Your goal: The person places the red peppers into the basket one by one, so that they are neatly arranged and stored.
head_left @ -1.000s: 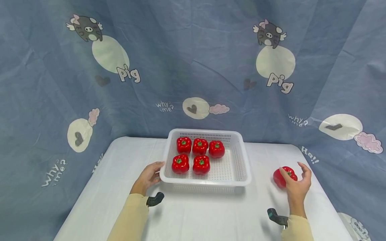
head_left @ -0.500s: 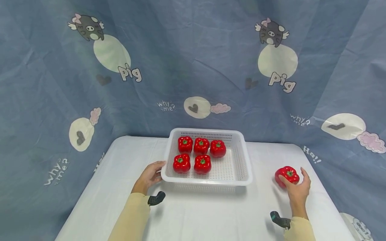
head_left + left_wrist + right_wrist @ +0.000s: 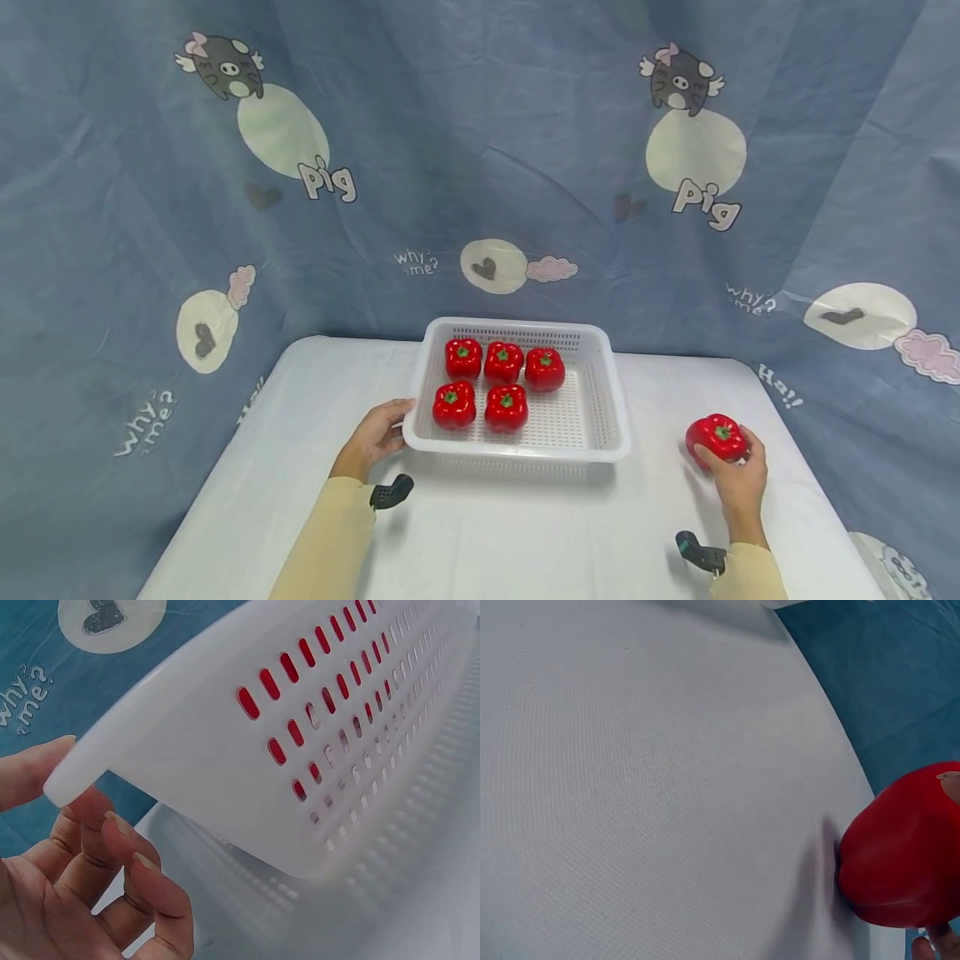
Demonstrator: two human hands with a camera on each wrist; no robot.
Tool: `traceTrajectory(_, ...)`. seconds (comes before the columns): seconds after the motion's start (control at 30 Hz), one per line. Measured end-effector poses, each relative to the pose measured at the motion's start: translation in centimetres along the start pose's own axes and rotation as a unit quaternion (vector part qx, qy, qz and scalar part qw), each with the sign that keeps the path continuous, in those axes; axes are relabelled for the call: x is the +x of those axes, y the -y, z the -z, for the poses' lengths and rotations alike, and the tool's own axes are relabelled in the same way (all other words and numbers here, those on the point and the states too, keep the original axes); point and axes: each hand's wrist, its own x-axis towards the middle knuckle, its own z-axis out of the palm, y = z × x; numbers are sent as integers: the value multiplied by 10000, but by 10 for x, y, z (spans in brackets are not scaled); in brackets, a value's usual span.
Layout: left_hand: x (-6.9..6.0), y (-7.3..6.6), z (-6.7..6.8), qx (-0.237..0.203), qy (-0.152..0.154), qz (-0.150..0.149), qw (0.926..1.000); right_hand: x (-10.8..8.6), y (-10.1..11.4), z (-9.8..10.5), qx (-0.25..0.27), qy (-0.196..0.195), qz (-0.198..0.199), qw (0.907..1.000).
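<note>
A white plastic basket (image 3: 517, 454) stands at the back middle of the table, with several red bell peppers (image 3: 506, 410) in its left and middle part. My left hand (image 3: 375, 432) holds the basket's left rim; up close in the left wrist view, the rim (image 3: 82, 769) lies between my fingers. Off to the right, one more red bell pepper (image 3: 711, 437) sits on the table. My right hand (image 3: 741, 483) grips it, thumb on the near left side and fingers on the right. In the right wrist view the pepper (image 3: 900, 855) hides most of that hand.
White cloth covers the table (image 3: 517, 533). A blue patterned curtain (image 3: 375, 167) hangs behind it and along both sides. The basket's right part shows its bare slotted floor. A black device (image 3: 701, 552) is strapped at each wrist.
My right hand has closed in from above the lone pepper, and its fingers now lie against it. My left hand stays at the basket's rim. The head view has shifted slightly.
</note>
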Motion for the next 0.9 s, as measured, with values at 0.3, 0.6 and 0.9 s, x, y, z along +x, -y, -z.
traceTrajectory(0.3,0,0,0,-8,43,-27,10000,4,-3,-1,-19,-32,24,10000)
traceTrajectory(0.6,0,1,1,45,-60,-110,9999,5,-3,-3,-16,15,-45,10000)
traceTrajectory(0.9,0,1,1,32,-35,-107,9999,7,-3,-8,-134,80,-27,9999)
